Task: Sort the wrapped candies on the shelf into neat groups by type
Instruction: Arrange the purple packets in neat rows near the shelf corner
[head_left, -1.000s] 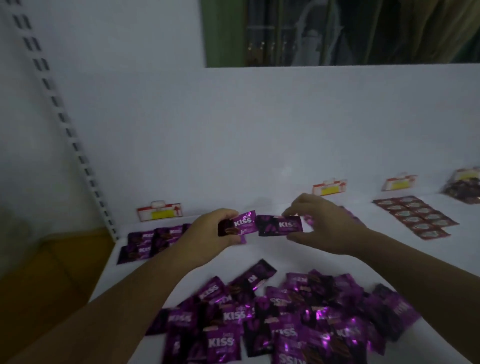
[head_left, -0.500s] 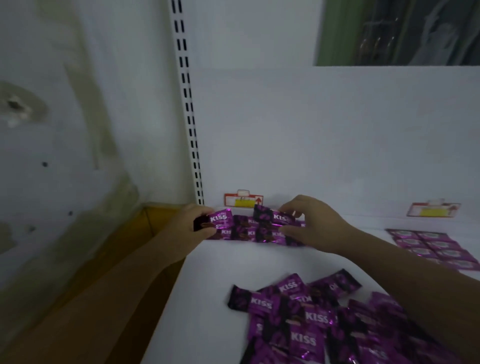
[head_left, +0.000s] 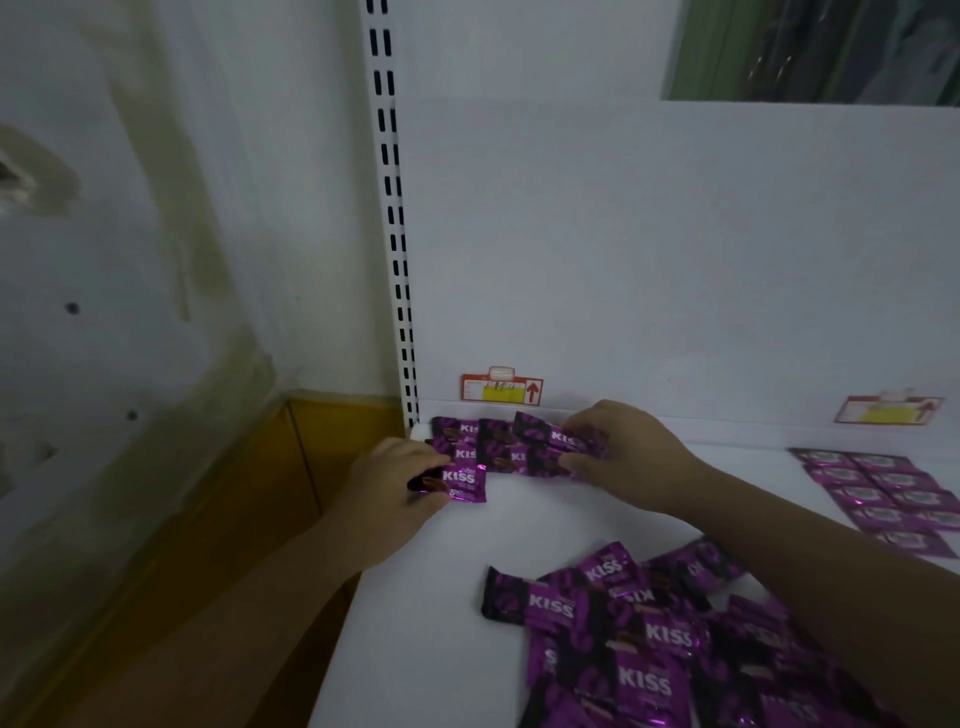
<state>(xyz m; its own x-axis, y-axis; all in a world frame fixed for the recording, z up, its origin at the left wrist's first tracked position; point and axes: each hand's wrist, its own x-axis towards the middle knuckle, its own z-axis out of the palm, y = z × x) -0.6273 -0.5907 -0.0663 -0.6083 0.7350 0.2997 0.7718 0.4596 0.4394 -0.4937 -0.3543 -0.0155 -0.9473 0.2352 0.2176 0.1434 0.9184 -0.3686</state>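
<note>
My left hand (head_left: 400, 480) pinches a purple KISS candy (head_left: 460, 482) at the left end of the white shelf (head_left: 415, 623), just in front of a neat group of the same purple candies (head_left: 493, 444) laid at the back left corner. My right hand (head_left: 628, 457) grips another purple KISS candy (head_left: 558, 438) over the right side of that group. A loose heap of purple KISS candies (head_left: 644, 639) lies on the shelf in front, partly under my right forearm.
A red and yellow price tag (head_left: 501, 387) is fixed on the back wall above the group; a second tag (head_left: 888, 410) is further right. Pink-wrapped candies (head_left: 883, 493) lie in tidy rows at right. A slotted upright (head_left: 395, 218) borders the shelf's left end.
Both hands carried their candies left to the back corner group and lowered them there. The view turned left, bringing the wall and upright into sight.
</note>
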